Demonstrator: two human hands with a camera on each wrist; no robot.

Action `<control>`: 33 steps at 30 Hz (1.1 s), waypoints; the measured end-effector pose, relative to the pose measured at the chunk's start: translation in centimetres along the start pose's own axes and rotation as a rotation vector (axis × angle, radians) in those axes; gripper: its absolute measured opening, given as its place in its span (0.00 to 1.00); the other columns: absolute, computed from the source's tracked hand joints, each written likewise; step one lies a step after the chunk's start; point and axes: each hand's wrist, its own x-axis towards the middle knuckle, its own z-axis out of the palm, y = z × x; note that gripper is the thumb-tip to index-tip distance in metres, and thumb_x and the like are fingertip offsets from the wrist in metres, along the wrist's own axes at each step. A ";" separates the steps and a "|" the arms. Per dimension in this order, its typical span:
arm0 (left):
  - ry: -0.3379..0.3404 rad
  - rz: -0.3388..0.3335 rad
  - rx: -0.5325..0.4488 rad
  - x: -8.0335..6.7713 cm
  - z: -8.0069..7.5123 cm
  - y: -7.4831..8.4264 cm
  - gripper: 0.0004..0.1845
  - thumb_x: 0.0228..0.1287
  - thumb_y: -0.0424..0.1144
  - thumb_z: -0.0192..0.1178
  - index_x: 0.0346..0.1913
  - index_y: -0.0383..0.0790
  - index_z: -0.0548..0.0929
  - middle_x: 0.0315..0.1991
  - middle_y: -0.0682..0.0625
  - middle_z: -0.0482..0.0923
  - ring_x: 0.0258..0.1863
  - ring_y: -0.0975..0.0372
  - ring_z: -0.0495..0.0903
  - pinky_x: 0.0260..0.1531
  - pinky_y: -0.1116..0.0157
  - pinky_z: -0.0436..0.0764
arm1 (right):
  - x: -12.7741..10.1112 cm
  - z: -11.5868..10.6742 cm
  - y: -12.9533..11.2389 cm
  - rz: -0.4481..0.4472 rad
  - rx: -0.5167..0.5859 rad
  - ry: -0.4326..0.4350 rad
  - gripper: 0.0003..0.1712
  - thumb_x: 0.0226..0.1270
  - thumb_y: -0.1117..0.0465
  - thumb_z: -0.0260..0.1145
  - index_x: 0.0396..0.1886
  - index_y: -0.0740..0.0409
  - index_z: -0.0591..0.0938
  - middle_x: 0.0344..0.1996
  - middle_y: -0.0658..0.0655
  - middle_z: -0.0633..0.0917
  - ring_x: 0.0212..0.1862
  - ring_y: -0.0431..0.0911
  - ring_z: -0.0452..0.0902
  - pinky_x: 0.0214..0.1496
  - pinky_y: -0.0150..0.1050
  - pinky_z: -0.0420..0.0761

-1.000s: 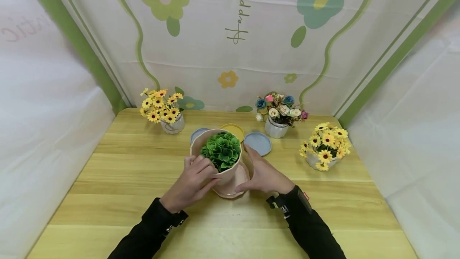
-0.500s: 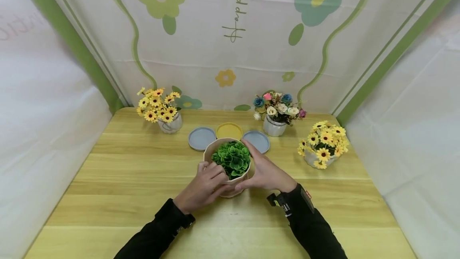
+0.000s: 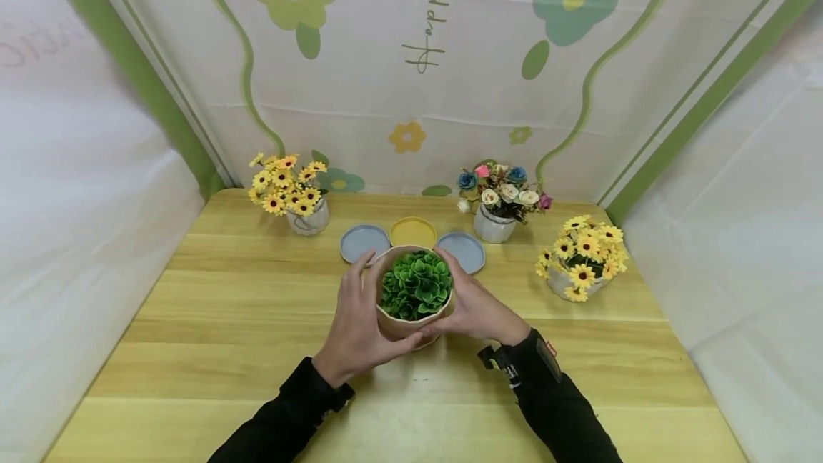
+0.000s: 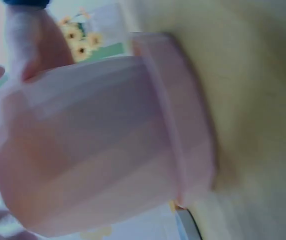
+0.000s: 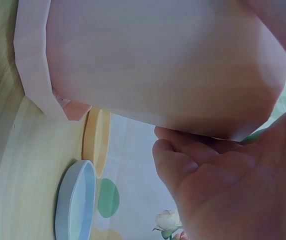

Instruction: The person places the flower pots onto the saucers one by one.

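Between both hands, pink pot

Your pot looks matt, smooth pink plastic; its leaves glossy plastic. At 12 o'clock, matt saucers lie on the satin wood-grain tabletop.

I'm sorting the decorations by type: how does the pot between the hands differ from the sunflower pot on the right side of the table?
The pink pot holds only green leaves; the sunflower pot carries yellow blooms with dark centres. The pink pot is gripped by the left hand and right hand and sits on a pink saucer; the sunflower pot stands untouched, directly on the table. The pink pot's plant stays within its rim; the sunflowers spill past theirs. Both are small potted plants.
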 end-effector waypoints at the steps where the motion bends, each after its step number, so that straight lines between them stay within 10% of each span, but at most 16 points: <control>1: -0.013 -0.063 -0.024 0.1 -0.1 0.2 0.67 0.53 0.72 0.73 0.85 0.39 0.52 0.82 0.34 0.53 0.80 0.45 0.59 0.78 0.43 0.67 | 0.0 0.0 0.0 -0.001 -0.001 0.000 0.79 0.52 0.51 0.88 0.88 0.50 0.40 0.83 0.64 0.61 0.81 0.61 0.62 0.82 0.64 0.66; 8: -0.104 -0.272 -0.117 0.4 -0.2 1.3 0.73 0.53 0.67 0.77 0.87 0.39 0.41 0.84 0.35 0.50 0.83 0.44 0.55 0.80 0.42 0.67 | 0.0 0.4 -0.1 0.040 0.053 -0.015 0.76 0.54 0.53 0.87 0.88 0.47 0.41 0.82 0.60 0.63 0.82 0.57 0.61 0.84 0.61 0.64; 33: -0.113 -0.368 -0.251 0.2 -1.5 1.0 0.70 0.55 0.62 0.79 0.87 0.45 0.39 0.86 0.38 0.46 0.85 0.44 0.49 0.83 0.42 0.61 | 1.2 1.3 -1.1 0.052 0.039 -0.021 0.77 0.55 0.54 0.86 0.88 0.50 0.39 0.83 0.60 0.61 0.83 0.55 0.59 0.84 0.58 0.64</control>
